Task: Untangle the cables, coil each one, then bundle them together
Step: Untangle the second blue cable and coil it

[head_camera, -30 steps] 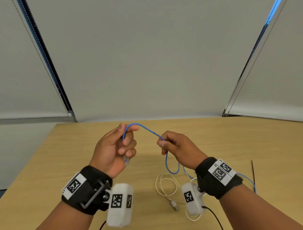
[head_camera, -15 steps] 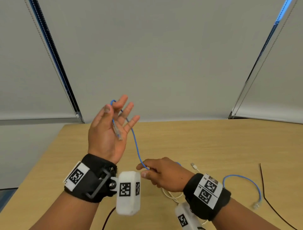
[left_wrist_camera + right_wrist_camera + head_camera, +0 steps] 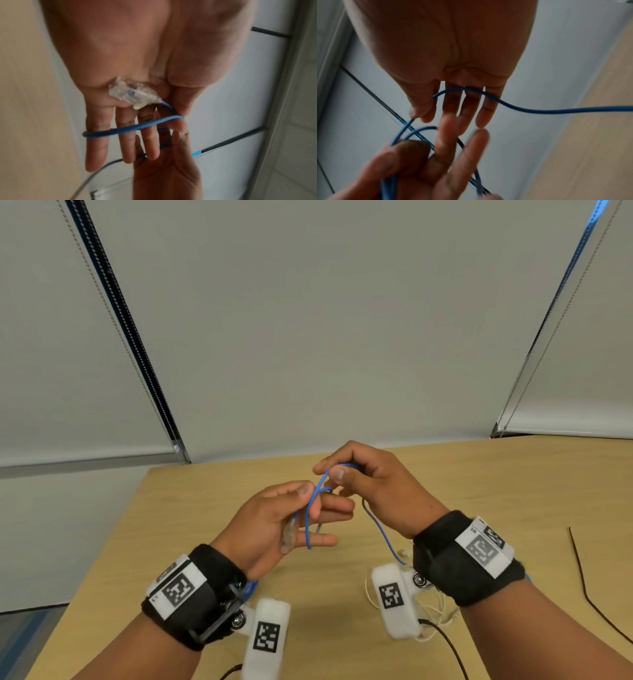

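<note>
A thin blue cable (image 3: 309,520) is looped around the straight fingers of my left hand (image 3: 318,508). Its clear plug (image 3: 287,537) lies against that palm, and the left thumb pins the cable to the index finger. In the left wrist view the plug (image 3: 130,93) sits at the base of the fingers and the blue cable (image 3: 133,127) crosses them. My right hand (image 3: 334,474) is just above and behind the left fingertips, pinching the cable between thumb and forefinger. From there the cable hangs down to the wooden table (image 3: 479,491). In the right wrist view the blue cable (image 3: 539,111) runs off to the right.
A white cable (image 3: 436,609) lies loosely coiled on the table under my right wrist. A thin black cable (image 3: 582,583) runs along the table at the right. Grey blinds stand behind the table's far edge.
My left hand has come down from its raised pose. My right hand has risen from near the table to above the left fingers, carrying the blue cable around them into a loop.
</note>
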`<move>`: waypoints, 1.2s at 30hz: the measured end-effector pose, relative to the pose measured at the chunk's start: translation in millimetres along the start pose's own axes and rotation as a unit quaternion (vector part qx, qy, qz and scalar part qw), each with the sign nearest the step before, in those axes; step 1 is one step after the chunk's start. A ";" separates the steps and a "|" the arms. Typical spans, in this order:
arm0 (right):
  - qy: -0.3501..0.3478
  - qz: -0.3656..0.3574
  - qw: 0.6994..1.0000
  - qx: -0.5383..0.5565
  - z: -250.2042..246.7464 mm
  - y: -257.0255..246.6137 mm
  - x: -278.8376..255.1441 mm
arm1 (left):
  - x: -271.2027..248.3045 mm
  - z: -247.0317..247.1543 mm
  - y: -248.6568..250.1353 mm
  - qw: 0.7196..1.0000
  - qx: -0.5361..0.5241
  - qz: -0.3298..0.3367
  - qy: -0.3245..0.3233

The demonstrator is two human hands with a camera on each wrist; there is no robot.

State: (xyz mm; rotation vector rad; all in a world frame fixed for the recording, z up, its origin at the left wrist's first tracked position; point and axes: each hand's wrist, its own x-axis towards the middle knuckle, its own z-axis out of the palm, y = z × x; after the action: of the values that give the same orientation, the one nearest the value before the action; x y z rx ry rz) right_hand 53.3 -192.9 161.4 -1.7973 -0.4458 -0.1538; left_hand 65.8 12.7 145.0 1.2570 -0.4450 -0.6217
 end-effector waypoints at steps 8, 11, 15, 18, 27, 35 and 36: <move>0.056 -0.005 0.998 0.018 23.3 11.4 6.5 | 3.2 10.4 1.1 0.995 -0.072 0.047 0.050; 0.040 0.008 0.999 0.022 3.0 14.3 8.4 | 10.4 20.5 3.5 0.992 -0.077 0.054 0.089; 0.021 0.022 0.998 0.046 -22.9 21.7 9.0 | 21.5 30.3 13.5 0.983 -0.165 0.057 0.052; -0.030 0.049 0.995 0.077 -30.7 33.2 5.4 | 32.5 40.2 19.0 0.968 -0.229 0.096 0.044; -0.215 0.139 0.966 -0.045 -21.0 65.1 -29.3 | 69.6 38.2 33.2 0.909 -0.083 0.298 0.279; -0.067 -0.039 0.988 -0.135 -68.1 30.7 -3.4 | 81.6 48.2 -17.4 0.926 0.275 0.103 0.236; -0.038 -0.036 0.991 -0.123 -72.4 30.5 1.3 | 79.9 53.3 -20.3 0.948 0.226 0.083 0.210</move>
State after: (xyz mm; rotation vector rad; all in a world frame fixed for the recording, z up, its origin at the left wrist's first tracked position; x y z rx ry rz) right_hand 75.2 -268.1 154.2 -2.0359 -0.5657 -0.1983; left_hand 89.1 -82.4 137.3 1.7186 -0.3380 -0.0941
